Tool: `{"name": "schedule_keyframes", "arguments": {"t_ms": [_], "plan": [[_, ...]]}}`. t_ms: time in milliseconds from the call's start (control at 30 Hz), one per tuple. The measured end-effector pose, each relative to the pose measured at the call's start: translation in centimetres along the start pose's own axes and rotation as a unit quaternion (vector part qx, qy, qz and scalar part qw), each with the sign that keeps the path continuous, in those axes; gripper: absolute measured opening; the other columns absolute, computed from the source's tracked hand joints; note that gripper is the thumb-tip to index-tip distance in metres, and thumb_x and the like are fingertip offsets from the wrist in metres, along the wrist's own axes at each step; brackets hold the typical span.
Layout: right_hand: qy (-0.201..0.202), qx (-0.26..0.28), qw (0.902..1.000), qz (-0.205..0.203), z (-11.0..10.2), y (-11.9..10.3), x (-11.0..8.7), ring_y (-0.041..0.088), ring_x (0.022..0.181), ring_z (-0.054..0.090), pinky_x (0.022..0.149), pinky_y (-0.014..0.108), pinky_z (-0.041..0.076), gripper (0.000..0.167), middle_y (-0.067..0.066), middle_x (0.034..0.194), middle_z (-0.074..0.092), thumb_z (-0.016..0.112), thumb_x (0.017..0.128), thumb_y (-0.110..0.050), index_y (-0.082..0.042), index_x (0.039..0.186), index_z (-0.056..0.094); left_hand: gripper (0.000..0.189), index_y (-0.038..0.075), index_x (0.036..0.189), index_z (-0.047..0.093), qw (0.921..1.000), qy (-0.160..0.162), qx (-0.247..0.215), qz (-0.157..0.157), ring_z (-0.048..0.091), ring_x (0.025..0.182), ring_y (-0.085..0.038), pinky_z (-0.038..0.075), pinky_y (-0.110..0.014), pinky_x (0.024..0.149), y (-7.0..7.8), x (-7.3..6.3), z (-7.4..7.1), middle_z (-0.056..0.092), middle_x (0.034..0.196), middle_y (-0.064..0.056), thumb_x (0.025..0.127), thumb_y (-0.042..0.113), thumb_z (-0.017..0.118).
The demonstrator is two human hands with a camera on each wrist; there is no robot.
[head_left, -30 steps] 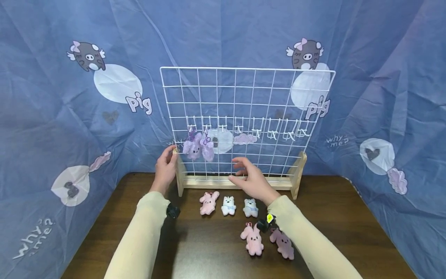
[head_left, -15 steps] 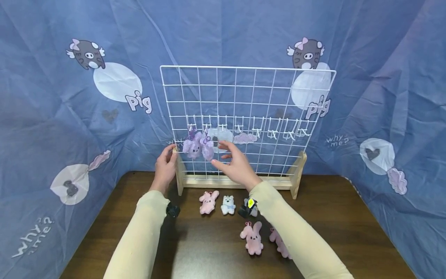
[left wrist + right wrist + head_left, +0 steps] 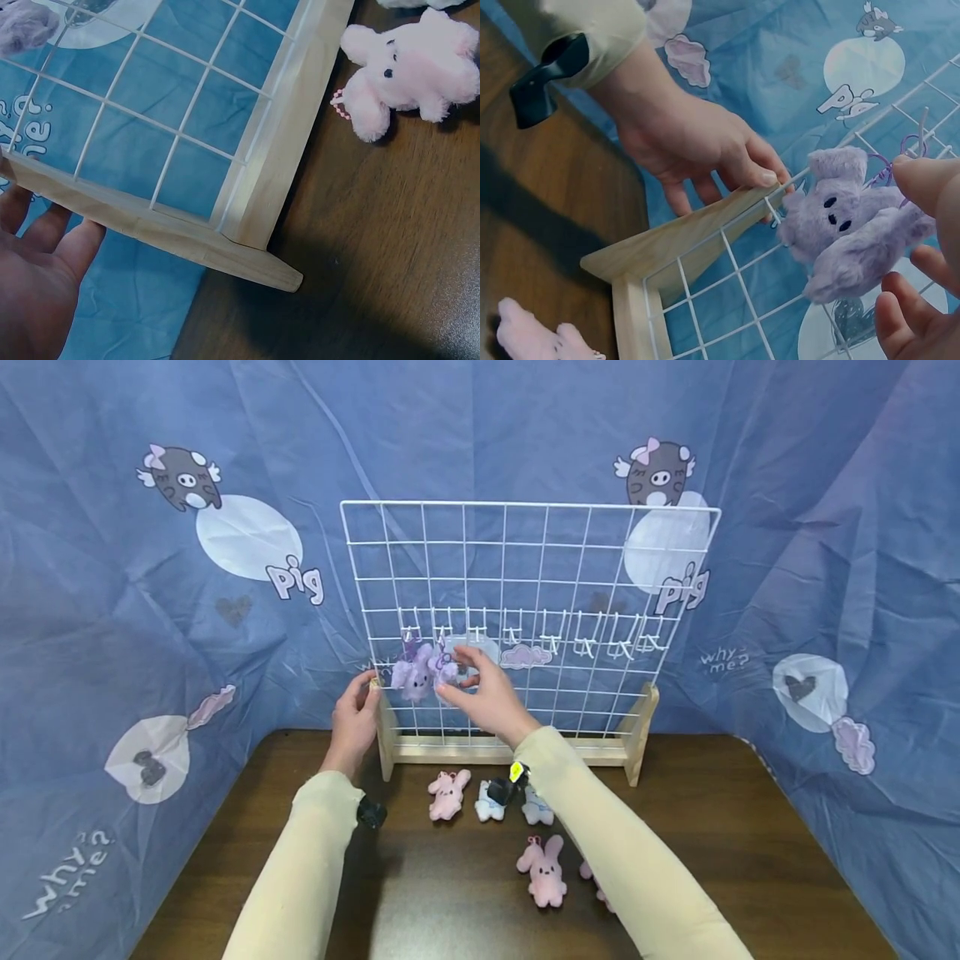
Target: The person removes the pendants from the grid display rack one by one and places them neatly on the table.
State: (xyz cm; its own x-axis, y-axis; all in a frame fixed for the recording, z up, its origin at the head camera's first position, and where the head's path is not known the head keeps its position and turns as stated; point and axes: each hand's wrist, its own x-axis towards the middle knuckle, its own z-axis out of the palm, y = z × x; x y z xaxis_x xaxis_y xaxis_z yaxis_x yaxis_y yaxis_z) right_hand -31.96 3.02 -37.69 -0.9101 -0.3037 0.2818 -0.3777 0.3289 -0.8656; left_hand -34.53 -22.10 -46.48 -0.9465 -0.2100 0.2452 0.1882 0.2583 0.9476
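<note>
Two purple plush bunny keychains hang by their loops on the leftmost hooks of a white wire grid rack (image 3: 505, 503). The left keychain (image 3: 413, 678) faces forward; the other keychain (image 3: 445, 672) is partly covered by my right hand (image 3: 491, 697). That hand's thumb and fingers are spread around this second one, thumb right at the purple loop in the right wrist view. My left hand (image 3: 352, 727) grips the upper end of the rack's left wooden foot (image 3: 135, 210), thumb on the near side and fingers behind it.
Several bare hooks (image 3: 585, 647) continue rightward along the grid. On the brown table (image 3: 225, 852) lie pink plush bunnies (image 3: 447, 795) (image 3: 546, 872), and two white plush bears (image 3: 491, 810) (image 3: 537, 807) near my right sleeve. A blue printed cloth (image 3: 480, 427) hangs behind.
My right hand has moved left and up across the grid to the second purple keychain. My left hand has stayed on the wooden foot.
</note>
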Motion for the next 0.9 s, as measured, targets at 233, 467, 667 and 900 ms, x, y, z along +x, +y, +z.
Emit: {"name": "schedule_keyframes", "arguments": {"t_ms": [233, 467, 667, 900], "plan": [[-0.008, 0.002, 0.9999, 0.009, 0.2, -0.4, 1.1, 0.023, 0.103, 0.062, 0.080, 0.031, 0.058, 0.069, 0.008, 0.147, 0.061, 0.080, 0.096, -0.024, -0.013, 0.156, 0.048, 0.039, 0.016, 0.151, 0.055, 1.0000, -0.002, -0.002, 0.002, 0.055, 0.138, -0.031, 0.043, -0.053, 0.112, 0.0, 0.0, 0.0, 0.060, 0.148, -0.019, 0.112, 0.023, 0.052], [0.007, -0.002, 1.0000, 0.002, 0.2, -0.6, 1.7, 0.022, 0.094, 0.063, 0.077, 0.028, 0.057, 0.054, 0.012, 0.134, 0.067, 0.078, 0.097, -0.019, -0.006, 0.145, 0.058, 0.037, 0.016, 0.148, 0.057, 0.9999, 0.006, 0.004, 0.008, 0.055, 0.138, -0.030, 0.044, -0.051, 0.111, 0.1, 0.2, 0.1, 0.061, 0.147, -0.019, 0.112, 0.020, 0.053], [0.022, 0.013, 0.9997, -0.001, 0.4, 0.0, 1.8, 0.023, 0.093, 0.068, 0.076, 0.029, 0.060, 0.038, 0.016, 0.124, 0.069, 0.073, 0.099, -0.013, -0.003, 0.135, 0.064, 0.037, 0.016, 0.148, 0.056, 0.9999, -0.001, 0.007, 0.008, 0.055, 0.138, -0.031, 0.044, -0.052, 0.112, 0.1, 0.2, 0.2, 0.060, 0.148, -0.020, 0.112, 0.021, 0.053], [0.028, 0.008, 0.9994, -0.016, 0.6, 0.1, 1.6, 0.022, 0.090, 0.069, 0.074, 0.028, 0.059, 0.029, 0.016, 0.113, 0.071, 0.072, 0.100, -0.013, -0.001, 0.126, 0.068, 0.038, 0.016, 0.149, 0.056, 1.0000, 0.002, 0.003, 0.008, 0.054, 0.140, -0.031, 0.042, -0.052, 0.114, 0.1, -0.1, 0.0, 0.059, 0.149, -0.019, 0.112, 0.021, 0.053]]}}
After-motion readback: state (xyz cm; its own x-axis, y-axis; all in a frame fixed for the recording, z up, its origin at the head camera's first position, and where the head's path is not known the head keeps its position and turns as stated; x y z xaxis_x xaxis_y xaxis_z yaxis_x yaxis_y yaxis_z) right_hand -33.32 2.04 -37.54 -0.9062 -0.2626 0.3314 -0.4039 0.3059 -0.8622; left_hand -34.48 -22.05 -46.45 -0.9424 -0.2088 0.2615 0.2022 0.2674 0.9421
